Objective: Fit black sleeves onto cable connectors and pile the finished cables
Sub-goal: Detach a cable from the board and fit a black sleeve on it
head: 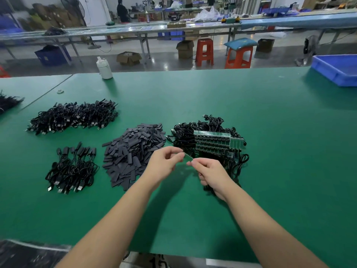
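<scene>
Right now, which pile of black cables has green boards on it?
The black cable pile on the right; green circuit boards lie on it only.

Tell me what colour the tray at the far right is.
Blue; the tray shows best in the head view.

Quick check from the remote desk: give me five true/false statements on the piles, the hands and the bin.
1. Both hands, left hand and right hand, pinch a small green board. True.
2. The sleeves lie between two cable piles. True.
3. The blue bin sits at the table's far left. False: far right.
4. The white bottle lies on its side. False: it stands upright.
5. The sleeved cables lie left of the sleeves. True.
</scene>
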A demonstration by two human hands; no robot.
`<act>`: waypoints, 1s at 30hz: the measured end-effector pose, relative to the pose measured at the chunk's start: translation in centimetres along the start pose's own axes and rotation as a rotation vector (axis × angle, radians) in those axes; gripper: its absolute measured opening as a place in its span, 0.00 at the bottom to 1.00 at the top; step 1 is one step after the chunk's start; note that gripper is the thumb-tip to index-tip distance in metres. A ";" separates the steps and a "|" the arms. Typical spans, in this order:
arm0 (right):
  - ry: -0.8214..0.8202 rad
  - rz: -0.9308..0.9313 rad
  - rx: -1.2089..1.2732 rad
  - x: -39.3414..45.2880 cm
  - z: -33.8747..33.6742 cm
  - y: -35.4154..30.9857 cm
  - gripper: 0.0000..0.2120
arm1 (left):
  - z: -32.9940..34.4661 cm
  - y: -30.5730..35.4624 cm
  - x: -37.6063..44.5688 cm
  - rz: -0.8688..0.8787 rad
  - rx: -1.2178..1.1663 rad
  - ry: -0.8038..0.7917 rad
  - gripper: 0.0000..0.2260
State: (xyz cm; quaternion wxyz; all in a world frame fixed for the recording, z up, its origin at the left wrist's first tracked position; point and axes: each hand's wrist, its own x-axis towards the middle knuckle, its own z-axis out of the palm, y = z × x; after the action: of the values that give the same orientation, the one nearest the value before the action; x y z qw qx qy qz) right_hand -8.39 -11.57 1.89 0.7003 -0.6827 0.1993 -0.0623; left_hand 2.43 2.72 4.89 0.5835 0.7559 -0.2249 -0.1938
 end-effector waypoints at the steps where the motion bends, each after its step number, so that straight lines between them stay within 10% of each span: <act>1: 0.000 0.053 -0.003 0.1 0.2 0.2 0.09 | -1.0 -0.9 0.2 0.021 0.137 0.013 0.04; 7: -0.058 0.274 -0.031 0.1 1.3 1.5 0.11 | -7.3 -5.6 0.6 0.007 1.258 -0.198 0.12; 16: -0.144 0.002 -0.669 -0.3 1.7 0.5 0.13 | -8.2 -8.5 1.0 0.014 1.320 -0.214 0.07; 23: -0.081 0.374 -0.020 -0.1 0.5 1.0 0.13 | -8.4 -8.6 1.7 0.001 1.296 -0.292 0.05; 30: -0.073 0.383 -0.183 -0.6 0.4 2.3 0.10 | -8.5 -8.3 1.6 -0.007 1.245 -0.302 0.08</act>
State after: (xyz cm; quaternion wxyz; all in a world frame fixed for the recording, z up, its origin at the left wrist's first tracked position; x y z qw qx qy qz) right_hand -9.17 -10.84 -0.22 0.6410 -0.6951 0.3045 0.1150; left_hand 9.44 10.34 -1.12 -0.0037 0.9184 -0.3726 -0.1333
